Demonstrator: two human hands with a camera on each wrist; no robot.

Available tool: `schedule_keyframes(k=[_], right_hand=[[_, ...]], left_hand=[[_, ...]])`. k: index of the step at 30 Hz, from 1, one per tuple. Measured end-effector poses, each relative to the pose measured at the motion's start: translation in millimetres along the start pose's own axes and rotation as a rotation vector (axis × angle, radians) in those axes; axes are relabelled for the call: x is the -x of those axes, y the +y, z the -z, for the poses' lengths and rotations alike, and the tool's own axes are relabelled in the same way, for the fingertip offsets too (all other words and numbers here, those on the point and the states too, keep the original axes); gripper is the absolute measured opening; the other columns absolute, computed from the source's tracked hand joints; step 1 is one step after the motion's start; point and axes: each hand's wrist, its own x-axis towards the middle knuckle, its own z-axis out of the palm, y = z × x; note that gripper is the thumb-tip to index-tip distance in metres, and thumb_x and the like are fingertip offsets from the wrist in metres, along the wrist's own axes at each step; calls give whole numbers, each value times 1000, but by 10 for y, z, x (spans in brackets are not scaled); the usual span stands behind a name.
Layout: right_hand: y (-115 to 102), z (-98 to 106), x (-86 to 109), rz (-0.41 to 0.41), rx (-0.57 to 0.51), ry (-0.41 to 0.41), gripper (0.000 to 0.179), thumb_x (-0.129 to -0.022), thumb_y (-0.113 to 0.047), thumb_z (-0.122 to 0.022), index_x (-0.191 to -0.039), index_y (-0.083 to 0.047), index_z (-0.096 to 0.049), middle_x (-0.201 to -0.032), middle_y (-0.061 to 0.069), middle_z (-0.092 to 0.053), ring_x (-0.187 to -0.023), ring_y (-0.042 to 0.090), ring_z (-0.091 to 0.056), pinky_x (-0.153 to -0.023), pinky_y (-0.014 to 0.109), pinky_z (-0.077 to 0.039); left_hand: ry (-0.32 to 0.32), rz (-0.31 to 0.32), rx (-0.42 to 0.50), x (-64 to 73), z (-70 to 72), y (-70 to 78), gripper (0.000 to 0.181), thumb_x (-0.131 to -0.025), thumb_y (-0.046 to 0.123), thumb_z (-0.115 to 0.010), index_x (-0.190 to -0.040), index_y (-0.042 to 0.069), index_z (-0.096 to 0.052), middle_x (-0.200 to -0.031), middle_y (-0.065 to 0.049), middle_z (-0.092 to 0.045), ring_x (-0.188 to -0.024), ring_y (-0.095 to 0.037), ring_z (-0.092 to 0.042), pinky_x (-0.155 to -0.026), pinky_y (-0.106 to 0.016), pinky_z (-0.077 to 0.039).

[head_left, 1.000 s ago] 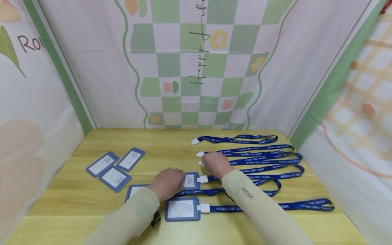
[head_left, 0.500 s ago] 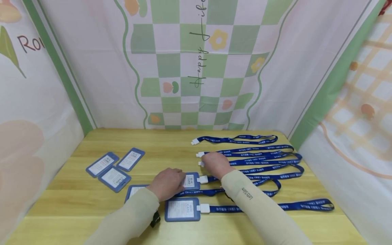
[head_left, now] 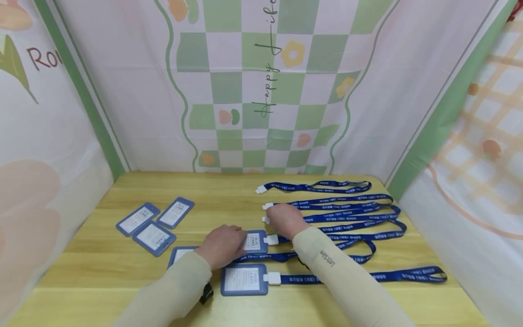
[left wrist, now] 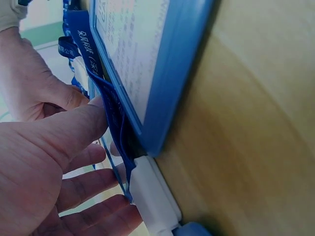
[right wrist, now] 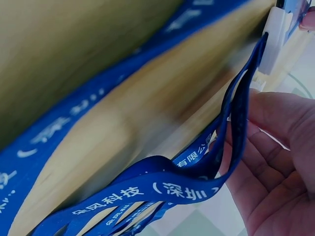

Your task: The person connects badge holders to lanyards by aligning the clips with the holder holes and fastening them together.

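Observation:
In the head view my left hand [head_left: 224, 245] grips the left part of a blue badge holder [head_left: 255, 242], covering much of it. A white clip [head_left: 270, 240] joins that holder to a blue lanyard. In the left wrist view the thumb [left wrist: 86, 120] lies beside a dark blue strap [left wrist: 115, 110], the fingers across from it. My right hand [head_left: 286, 219] pinches another blue lanyard close to its white clip [head_left: 266, 220]; that lanyard has no holder on it. A strap [right wrist: 241, 113] passes in front of the right hand in the right wrist view.
Three loose badge holders [head_left: 153, 237] lie at the left. Nearest me, a holder [head_left: 244, 279] is joined to a lanyard [head_left: 408, 275]; another holder [head_left: 180, 254] is partly behind the left arm. More lanyards [head_left: 318, 186] lie at the back right. Printed curtains [head_left: 151, 91] enclose the table [head_left: 81, 290].
The right hand and the white clip it pinches have shifted slightly left. The left hand stays on its badge holder.

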Motion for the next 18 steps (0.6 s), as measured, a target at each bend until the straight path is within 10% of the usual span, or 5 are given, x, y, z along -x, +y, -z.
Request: schedule_keyframes(k=[18], right_hand=[[-81, 24, 4, 27, 10, 14, 8, -99, -14, -71, -106, -15, -76, -94, 2, -76, -88, 17, -72, -85, 35, -63]], left_hand=[[20, -17, 1, 23, -2, -34, 40, -95, 41, -77, -124, 14, -72, -117, -5, -74, -103, -19, -70, -93, -38, -61]])
